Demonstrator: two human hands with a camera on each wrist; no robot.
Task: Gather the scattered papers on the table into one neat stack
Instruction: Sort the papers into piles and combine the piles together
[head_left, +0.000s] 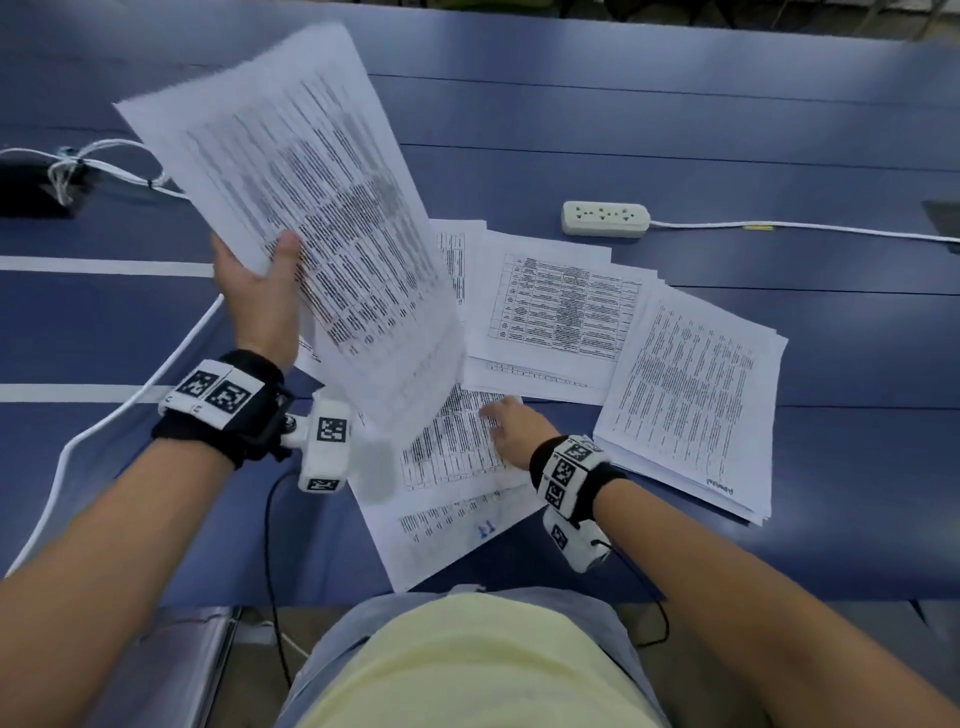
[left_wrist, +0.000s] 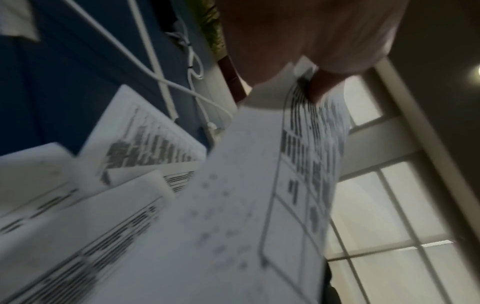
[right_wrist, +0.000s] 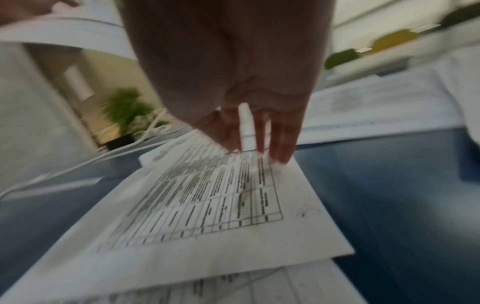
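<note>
My left hand holds a bundle of printed papers raised above the blue table, thumb on top, the sheets tilted and blurred. In the left wrist view the held papers hang below the thumb. My right hand lies with straight fingers on a table-printed sheet near the front edge. The right wrist view shows the fingertips pressing that sheet at its far corner. More sheets lie fanned in the middle, and a thicker pile lies at the right.
A white power strip with its cord lies behind the papers. White cables and a black box sit at the far left; another white cable runs down the left side. A black wire hangs off the front edge.
</note>
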